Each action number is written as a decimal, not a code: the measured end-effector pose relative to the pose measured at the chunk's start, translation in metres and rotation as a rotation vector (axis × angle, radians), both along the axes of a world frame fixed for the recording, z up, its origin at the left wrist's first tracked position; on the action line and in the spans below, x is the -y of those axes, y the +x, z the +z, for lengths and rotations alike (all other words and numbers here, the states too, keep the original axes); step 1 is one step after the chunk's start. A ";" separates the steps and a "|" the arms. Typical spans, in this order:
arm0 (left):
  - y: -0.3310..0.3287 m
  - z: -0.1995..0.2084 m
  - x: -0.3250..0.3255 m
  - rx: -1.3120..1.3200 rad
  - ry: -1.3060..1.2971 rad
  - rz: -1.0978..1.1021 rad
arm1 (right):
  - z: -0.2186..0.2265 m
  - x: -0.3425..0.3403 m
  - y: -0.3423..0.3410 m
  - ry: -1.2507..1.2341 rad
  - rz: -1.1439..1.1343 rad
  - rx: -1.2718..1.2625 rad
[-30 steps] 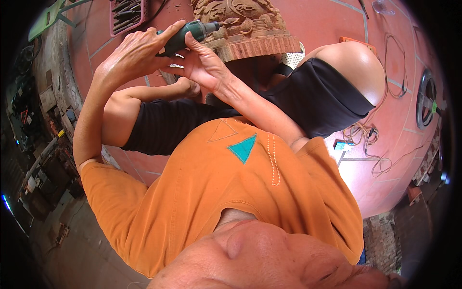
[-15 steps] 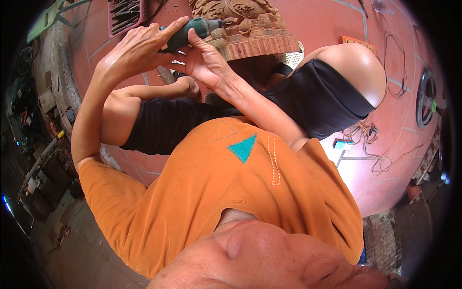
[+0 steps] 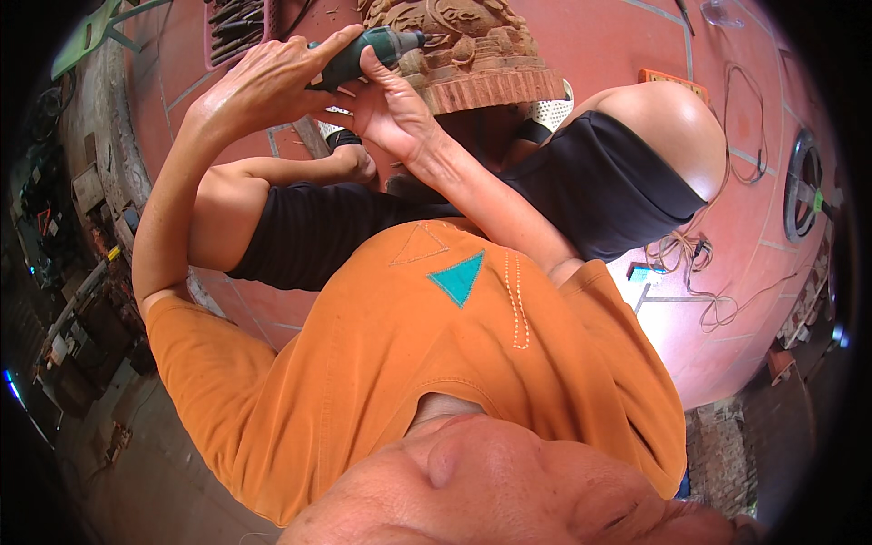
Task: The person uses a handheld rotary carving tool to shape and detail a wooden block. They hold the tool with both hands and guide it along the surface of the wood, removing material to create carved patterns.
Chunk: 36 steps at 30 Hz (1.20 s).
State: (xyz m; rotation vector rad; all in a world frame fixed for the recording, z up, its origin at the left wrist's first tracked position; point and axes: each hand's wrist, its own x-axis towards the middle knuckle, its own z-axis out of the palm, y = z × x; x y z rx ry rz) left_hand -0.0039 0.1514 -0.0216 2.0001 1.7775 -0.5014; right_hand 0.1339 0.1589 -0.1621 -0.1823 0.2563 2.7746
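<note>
A green and black handheld rotary tool (image 3: 356,60) points rightward, its slim tip against or very near the brown wood carving (image 3: 481,62). From the left, my left hand (image 3: 263,86) is closed around the tool's body, with the index finger stretched along the top. My right hand (image 3: 392,120) holds it from the near right side, its thumb up against the front of the body and its fingers bent beneath. The carving has raised rounded relief and a rough, ridged lower edge. Exact contact between tip and wood is too small to tell.
My bent legs in black shorts (image 3: 609,186) flank the work. A pink basket of chisel-like tools (image 3: 238,32) lies on the red tile floor at far left. Cables (image 3: 695,254) coil at right, near a black wheel-shaped object (image 3: 803,184). An orange item (image 3: 674,84) lies beyond my knee.
The rotary tool and both hands have shifted slightly right and away from me along the carving. The grip looks the same, and the carving stays in place.
</note>
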 end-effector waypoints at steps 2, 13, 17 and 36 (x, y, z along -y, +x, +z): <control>-0.001 0.001 0.000 0.004 -0.010 0.013 | 0.000 0.000 -0.001 0.007 0.002 -0.008; -0.005 0.000 0.004 -0.002 -0.011 0.017 | -0.004 0.003 -0.004 0.005 0.020 0.000; -0.005 0.000 0.007 0.019 0.003 0.022 | -0.004 0.004 -0.006 0.007 0.022 -0.002; -0.007 0.002 0.015 -0.033 -0.007 0.032 | -0.004 0.010 -0.007 -0.008 0.064 -0.023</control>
